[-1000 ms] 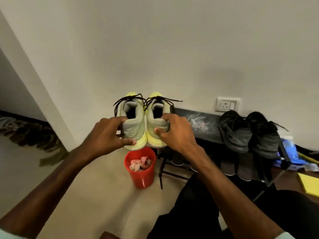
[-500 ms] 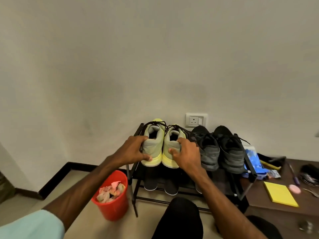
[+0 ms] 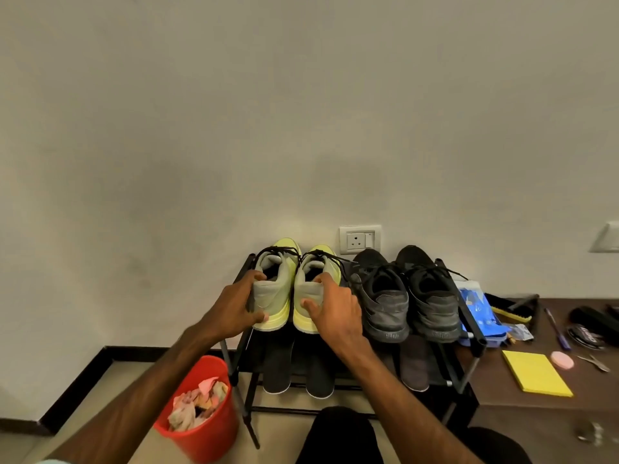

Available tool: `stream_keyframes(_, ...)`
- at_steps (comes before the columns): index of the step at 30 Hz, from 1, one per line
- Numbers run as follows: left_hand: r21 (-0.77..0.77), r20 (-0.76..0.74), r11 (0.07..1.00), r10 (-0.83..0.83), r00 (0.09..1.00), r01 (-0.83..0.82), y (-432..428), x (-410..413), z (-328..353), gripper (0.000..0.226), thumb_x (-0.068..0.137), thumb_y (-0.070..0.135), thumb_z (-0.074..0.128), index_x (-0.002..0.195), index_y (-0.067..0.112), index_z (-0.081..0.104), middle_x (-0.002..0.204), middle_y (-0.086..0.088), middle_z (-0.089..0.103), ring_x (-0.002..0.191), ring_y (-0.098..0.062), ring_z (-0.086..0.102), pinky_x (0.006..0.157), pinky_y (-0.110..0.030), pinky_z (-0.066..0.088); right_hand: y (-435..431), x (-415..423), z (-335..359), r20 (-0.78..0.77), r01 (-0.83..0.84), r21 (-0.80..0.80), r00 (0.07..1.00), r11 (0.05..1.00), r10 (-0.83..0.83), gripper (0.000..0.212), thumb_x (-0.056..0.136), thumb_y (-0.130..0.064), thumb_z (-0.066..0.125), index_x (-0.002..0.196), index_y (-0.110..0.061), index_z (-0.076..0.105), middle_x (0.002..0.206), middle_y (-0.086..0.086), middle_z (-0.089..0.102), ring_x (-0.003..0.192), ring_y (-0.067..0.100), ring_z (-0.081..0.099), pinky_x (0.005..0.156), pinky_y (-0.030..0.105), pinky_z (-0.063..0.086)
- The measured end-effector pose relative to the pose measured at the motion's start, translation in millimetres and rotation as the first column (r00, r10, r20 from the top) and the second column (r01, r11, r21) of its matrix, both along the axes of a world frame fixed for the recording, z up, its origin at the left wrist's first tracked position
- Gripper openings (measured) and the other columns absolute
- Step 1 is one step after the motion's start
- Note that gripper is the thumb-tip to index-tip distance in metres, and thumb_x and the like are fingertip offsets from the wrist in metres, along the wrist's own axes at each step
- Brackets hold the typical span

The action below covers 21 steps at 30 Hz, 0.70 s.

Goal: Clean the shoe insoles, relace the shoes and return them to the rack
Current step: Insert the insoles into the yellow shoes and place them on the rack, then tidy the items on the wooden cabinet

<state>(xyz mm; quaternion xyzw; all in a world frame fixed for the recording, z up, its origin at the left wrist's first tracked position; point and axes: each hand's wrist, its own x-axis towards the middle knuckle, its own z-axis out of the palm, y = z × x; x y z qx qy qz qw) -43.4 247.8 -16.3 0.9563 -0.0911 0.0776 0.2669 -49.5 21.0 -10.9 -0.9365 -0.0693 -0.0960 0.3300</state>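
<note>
Two yellow-green shoes with dark laces sit side by side on the top shelf of a black shoe rack (image 3: 470, 333), heels toward me. My left hand (image 3: 234, 306) grips the heel of the left shoe (image 3: 276, 289), thumb under its sole edge. My right hand (image 3: 335, 313) grips the heel of the right shoe (image 3: 313, 283), with a finger over the collar. A black pair of shoes (image 3: 407, 296) stands to their right on the same shelf. Dark insoles or soles (image 3: 278, 366) lie on the lower shelf.
A red bin (image 3: 204, 426) full of crumpled wipes stands on the floor left of the rack. A brown table at right holds a yellow pad (image 3: 536, 373), a blue packet (image 3: 477, 313), a brush, a pen and small items. A wall socket (image 3: 360, 239) is behind the rack.
Both hands have carried the yellow-green pair from the air over the red bin rightward and set it onto the rack's top shelf beside the black shoes. The view has shifted to the right.
</note>
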Motion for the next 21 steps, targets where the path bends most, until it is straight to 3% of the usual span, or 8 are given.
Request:
stream_keyframes(2, 0.044, 0.040, 0.999, 0.010, 0.999, -0.012, -8, -7, -2, 0.082, 0.074, 0.024, 0.086, 0.141, 0.021, 0.039, 0.133, 0.001, 0.052, 0.103, -0.012, 0.055, 0.081, -0.017, 0.045, -6, -4, 0, -0.038, -0.012, 0.016, 0.999, 1.000, 0.012, 0.060, 0.092, -0.039, 0.073, 0.141, -0.020, 0.044, 0.125, 0.011, 0.066, 0.117, 0.034, 0.063, 0.088, 0.042, 0.052)
stream_keyframes(5, 0.103, 0.201, 0.994, 0.023, 0.979, -0.044, -32, -22, 3, 0.086, 0.069, 0.022, 0.085, 0.141, 0.014, 0.040, 0.147, -0.007, 0.039, 0.133, -0.025, 0.043, 0.106, -0.033, 0.041, -17, -10, 3, -0.074, -0.018, 0.052, 0.997, 0.998, 0.022, 0.074, 0.090, -0.038, 0.076, 0.149, -0.018, 0.036, 0.133, 0.015, 0.063, 0.124, 0.037, 0.059, 0.095, 0.045, 0.051)
stream_keyframes(8, 0.193, 0.375, 0.969, 0.071, 0.925, -0.152, -61, -38, 19, 0.080, 0.070, 0.016, 0.083, 0.141, 0.011, 0.045, 0.155, -0.017, 0.034, 0.146, -0.036, 0.030, 0.117, -0.050, 0.033, -31, -21, 8, -0.049, -0.014, 0.047, 0.999, 0.999, 0.016, 0.070, 0.090, -0.036, 0.077, 0.145, -0.015, 0.040, 0.131, 0.015, 0.064, 0.123, 0.037, 0.060, 0.094, 0.046, 0.052)
stream_keyframes(10, 0.177, 0.410, 0.974, 0.057, 0.910, -0.141, -84, -51, 33, 0.072, 0.076, 0.013, 0.078, 0.141, 0.011, 0.047, 0.159, -0.018, 0.031, 0.149, -0.036, 0.025, 0.121, -0.052, 0.028, -42, -33, 16, -0.008, -0.023, 0.033, 1.000, 0.999, 0.023, 0.062, 0.090, -0.037, 0.076, 0.139, -0.015, 0.045, 0.125, 0.013, 0.066, 0.117, 0.035, 0.063, 0.089, 0.045, 0.053)
stream_keyframes(12, 0.150, 0.418, 0.987, -0.016, 0.908, -0.051, -112, -64, 45, 0.063, 0.081, 0.012, 0.072, 0.139, 0.011, 0.049, 0.159, -0.016, 0.031, 0.149, -0.032, 0.025, 0.122, -0.048, 0.027, -61, -46, 26, 0.045, -0.036, 0.030, 0.998, 0.999, 0.035, 0.048, 0.091, -0.039, 0.075, 0.128, -0.017, 0.055, 0.116, 0.009, 0.070, 0.108, 0.029, 0.066, 0.086, 0.043, 0.055)
stream_keyframes(14, 0.157, 0.453, 0.985, -0.135, 0.881, 0.070, -148, -77, 56, 0.053, 0.082, 0.011, 0.069, 0.133, 0.011, 0.053, 0.153, -0.014, 0.039, 0.144, -0.028, 0.032, 0.120, -0.041, 0.030, -93, -60, 40, 0.067, -0.019, 0.011, 0.998, 1.000, 0.018, 0.022, 0.092, -0.042, 0.072, 0.100, -0.022, 0.067, 0.092, 0.001, 0.073, 0.088, 0.021, 0.069, 0.076, 0.037, 0.055)
stream_keyframes(17, 0.143, 0.478, 0.952, -0.306, 0.823, 0.271, -219, -91, 63, 0.041, 0.078, 0.007, 0.065, 0.118, 0.010, 0.059, 0.131, -0.008, 0.056, 0.126, -0.024, 0.047, 0.109, -0.033, 0.039, -161, -73, 61, 0.112, 0.068, 0.005, 0.991, 0.998, -0.069, 0.048, 0.094, -0.042, 0.067, 0.053, -0.020, 0.055, 0.050, -0.005, 0.058, 0.052, 0.011, 0.056, 0.057, 0.030, 0.041)
stream_keyframes(21, 0.065, 0.407, 0.898, -0.421, 0.810, 0.434, -339, -104, 49, 0.034, 0.081, 0.010, 0.061, 0.114, 0.010, 0.058, 0.118, -0.007, 0.060, 0.113, -0.023, 0.052, 0.091, -0.035, 0.047, -271, -92, 59, 0.095, 0.270, -0.001, 0.958, 0.963, -0.269, 0.058, 0.091, -0.037, 0.066, 0.044, -0.011, 0.047, 0.041, 0.001, 0.048, 0.045, 0.023, 0.051, 0.049, 0.031, 0.037)
